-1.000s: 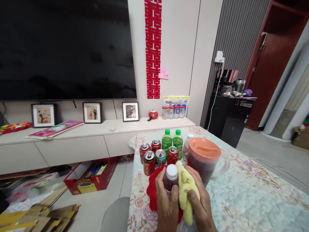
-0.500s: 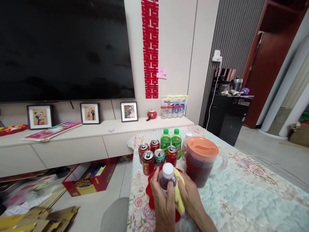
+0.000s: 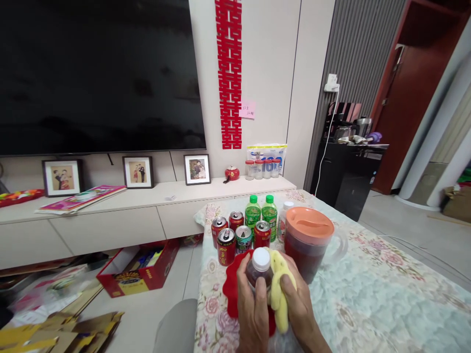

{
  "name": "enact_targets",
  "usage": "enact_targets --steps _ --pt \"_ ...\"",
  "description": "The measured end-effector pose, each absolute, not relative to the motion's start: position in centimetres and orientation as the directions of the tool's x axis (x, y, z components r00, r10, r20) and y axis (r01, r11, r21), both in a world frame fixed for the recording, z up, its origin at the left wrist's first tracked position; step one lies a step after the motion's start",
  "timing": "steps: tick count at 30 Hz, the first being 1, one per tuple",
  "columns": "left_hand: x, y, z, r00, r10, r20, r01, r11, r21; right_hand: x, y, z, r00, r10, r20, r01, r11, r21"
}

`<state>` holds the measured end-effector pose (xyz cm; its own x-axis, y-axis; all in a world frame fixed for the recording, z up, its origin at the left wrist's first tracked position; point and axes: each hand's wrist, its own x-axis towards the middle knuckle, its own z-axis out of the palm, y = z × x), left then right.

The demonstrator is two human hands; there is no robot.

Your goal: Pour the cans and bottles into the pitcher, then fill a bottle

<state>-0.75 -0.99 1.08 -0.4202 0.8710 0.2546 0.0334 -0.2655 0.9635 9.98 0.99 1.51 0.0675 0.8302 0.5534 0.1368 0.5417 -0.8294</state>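
My left hand [image 3: 253, 309] is wrapped round a dark-filled bottle [image 3: 260, 270] with a white cap, its thumb on the near side. A bunched yellow cloth [image 3: 280, 289] is gripped in my right hand [image 3: 300, 299], against the bottle's right side. Under both hands lies a red scalloped mat [image 3: 231, 289], partly hidden. Just beyond stand several cans, among them a red can [image 3: 225, 247] and a green can [image 3: 243, 239]. Behind them are two green-capped bottles [image 3: 252, 214]. To the right is a pitcher [image 3: 307, 245] of dark liquid with an orange lid.
A floral cloth covers the table [image 3: 368, 294]. A white-capped bottle [image 3: 286, 218] stands behind the pitcher. Beyond is a low cabinet [image 3: 176, 196] with framed photos and red-lidded jars [image 3: 259, 169]. An open red box [image 3: 140, 274] and flattened cardboard lie on the floor at left.
The yellow cloth has come up and round to the near side, showing more in my right hand. The bottle has shifted slightly right and down with my left hand.
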Motion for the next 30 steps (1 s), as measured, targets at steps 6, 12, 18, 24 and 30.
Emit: enact_targets --steps 6,12,18,24,30 --pt "-1.4 -0.3 0.0 -0.392 0.888 0.243 -0.004 -0.265 0.964 9.8 2.1 0.9 0.008 0.927 0.374 0.25 0.36 -0.899" --pt "-1.8 -0.2 0.1 -0.488 0.802 0.345 0.086 -0.349 0.933 9.3 2.4 0.5 -0.018 0.901 0.434 0.39 0.406 -0.827" --pt "-2.0 -0.3 0.7 -0.431 0.85 0.302 0.093 -0.291 0.952 9.9 0.6 1.3 0.059 0.772 0.633 0.244 0.604 -0.759" --pt "-1.8 -0.4 0.7 -0.386 0.875 0.291 0.06 -0.291 0.955 9.6 0.3 1.5 -0.002 0.7 0.714 0.322 0.676 -0.663" --pt "-1.6 -0.9 1.3 -0.392 0.893 0.22 -0.032 -0.252 0.967 9.5 1.8 0.1 0.013 0.781 0.624 0.397 0.569 -0.72"
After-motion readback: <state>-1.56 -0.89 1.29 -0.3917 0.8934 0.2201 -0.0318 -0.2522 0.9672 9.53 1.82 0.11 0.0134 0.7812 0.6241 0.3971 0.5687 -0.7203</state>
